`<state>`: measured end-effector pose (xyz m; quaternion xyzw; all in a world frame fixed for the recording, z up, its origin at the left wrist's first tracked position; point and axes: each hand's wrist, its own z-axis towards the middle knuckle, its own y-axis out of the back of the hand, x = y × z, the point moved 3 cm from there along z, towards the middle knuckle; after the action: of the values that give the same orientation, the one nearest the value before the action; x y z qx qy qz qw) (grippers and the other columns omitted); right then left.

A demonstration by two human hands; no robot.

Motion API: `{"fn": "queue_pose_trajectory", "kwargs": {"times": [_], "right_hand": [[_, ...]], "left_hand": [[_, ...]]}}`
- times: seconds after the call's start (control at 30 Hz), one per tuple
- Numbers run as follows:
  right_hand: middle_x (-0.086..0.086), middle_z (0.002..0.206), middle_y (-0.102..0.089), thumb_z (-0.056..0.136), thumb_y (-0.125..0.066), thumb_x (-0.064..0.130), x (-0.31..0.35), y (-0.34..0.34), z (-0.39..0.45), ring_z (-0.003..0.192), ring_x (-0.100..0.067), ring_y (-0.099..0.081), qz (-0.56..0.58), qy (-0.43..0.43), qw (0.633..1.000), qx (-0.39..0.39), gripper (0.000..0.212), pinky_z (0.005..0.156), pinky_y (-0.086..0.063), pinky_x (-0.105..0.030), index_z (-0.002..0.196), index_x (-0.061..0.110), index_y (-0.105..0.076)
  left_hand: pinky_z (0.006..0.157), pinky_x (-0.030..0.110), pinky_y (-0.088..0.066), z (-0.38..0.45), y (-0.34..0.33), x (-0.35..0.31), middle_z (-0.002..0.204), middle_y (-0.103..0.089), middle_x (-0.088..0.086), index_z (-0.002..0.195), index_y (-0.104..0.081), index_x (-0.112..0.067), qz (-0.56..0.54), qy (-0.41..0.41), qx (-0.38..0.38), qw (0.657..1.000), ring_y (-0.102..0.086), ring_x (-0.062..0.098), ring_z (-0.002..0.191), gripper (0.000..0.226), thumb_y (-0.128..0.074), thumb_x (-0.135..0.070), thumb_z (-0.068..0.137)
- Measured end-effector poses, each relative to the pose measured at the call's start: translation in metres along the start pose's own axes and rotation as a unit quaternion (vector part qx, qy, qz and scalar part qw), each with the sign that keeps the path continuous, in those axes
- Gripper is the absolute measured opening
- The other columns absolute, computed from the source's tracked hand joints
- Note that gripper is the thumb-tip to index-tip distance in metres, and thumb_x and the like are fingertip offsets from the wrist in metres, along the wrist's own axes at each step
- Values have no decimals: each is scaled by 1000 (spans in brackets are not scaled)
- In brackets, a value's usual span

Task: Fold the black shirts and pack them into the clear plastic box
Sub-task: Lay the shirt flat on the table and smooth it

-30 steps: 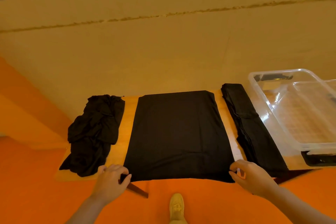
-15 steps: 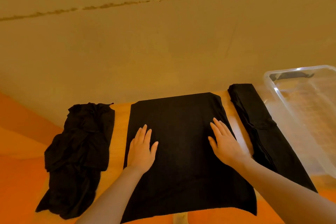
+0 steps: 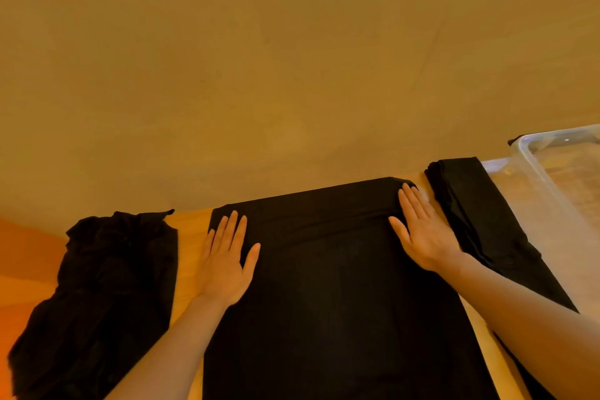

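At far left a heap (image 3: 97, 295) of crumpled black cloth lies on the wooden surface (image 3: 190, 237), its outer edge hanging past the surface's left side. Individual garments in it cannot be told apart.

Just right of the heap, the left hand (image 3: 224, 265) lies flat, palm down, fingers straight and slightly spread. Its little-finger side rests on bare wood; thumb and remaining fingers press the left margin of the shirt (image 3: 324, 286).

The shirt is spread flat at centre, black, smooth over most of its area, running from the far edge of the surface to the bottom of the frame. A shallow ridge of creases crosses it between the two hands near its far end. The far edge is rounded at the right corner.

The right hand (image 3: 422, 234) lies flat on the shirt's far right corner, fingers straight and close together, holding nothing.

Right of that hand, apart from the shirt, a stack (image 3: 480, 221) of folded black cloth lies in a long narrow strip.

At far right, touching the stack, stands the box (image 3: 535, 178), clear plastic, partly cut off by the frame.
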<state>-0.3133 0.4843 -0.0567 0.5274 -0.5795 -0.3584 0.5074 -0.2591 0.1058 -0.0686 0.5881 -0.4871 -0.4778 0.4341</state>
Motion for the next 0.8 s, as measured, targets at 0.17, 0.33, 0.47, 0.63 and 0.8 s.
{"fn": "queue_pose_trajectory", "kwargs": {"times": [0.17, 0.33, 0.47, 0.63, 0.8], "right_hand": [[4, 157, 15, 88, 3, 67, 8, 7, 3, 145, -10, 19, -28, 32, 999, -21, 81, 117, 6, -26, 151, 16, 6], [0, 158, 18, 89, 6, 67, 23, 2, 21, 143, -11, 24, -42, 44, 998, -1, 76, 116, 12, -27, 146, 17, 16], [-2, 159, 19, 96, -7, 59, 19, 9, 45, 138, -9, 27, -66, 31, 997, 22, 74, 113, 16, -25, 150, 13, 13], [-1, 160, 11, 97, -7, 56, 20, 15, 35, 142, -9, 20, -38, 55, 998, -2, 71, 116, 10, -28, 152, 14, 5], [6, 160, 13, 95, -1, 59, 26, 5, -23, 144, -5, 21, -37, 108, 993, -18, 70, 118, 5, -27, 152, 20, 4]], "left_hand": [[120, 37, 4, 2, 3, -3, 158, 9, -6, 150, 2, -24, -29, 5, -24, 999, 13, 11, 146, 76, 2, -66, 87], [119, 35, 9, 23, 5, -16, 160, 7, -3, 149, 6, -26, -9, -4, -15, 1000, 15, 12, 145, 76, 7, -67, 86], [119, 36, 10, 49, 5, -16, 161, 13, -1, 149, 13, -28, 26, 6, 22, 999, 18, 16, 146, 76, 10, -69, 86], [120, 38, 5, 51, 14, -23, 162, 5, 2, 153, 2, -22, 15, 0, 3, 1000, 11, 17, 148, 71, 4, -61, 94], [120, 38, -2, -20, 12, -47, 161, -5, -1, 153, -13, -22, -7, -122, -43, 992, 2, 13, 149, 62, -13, -54, 100]]}}
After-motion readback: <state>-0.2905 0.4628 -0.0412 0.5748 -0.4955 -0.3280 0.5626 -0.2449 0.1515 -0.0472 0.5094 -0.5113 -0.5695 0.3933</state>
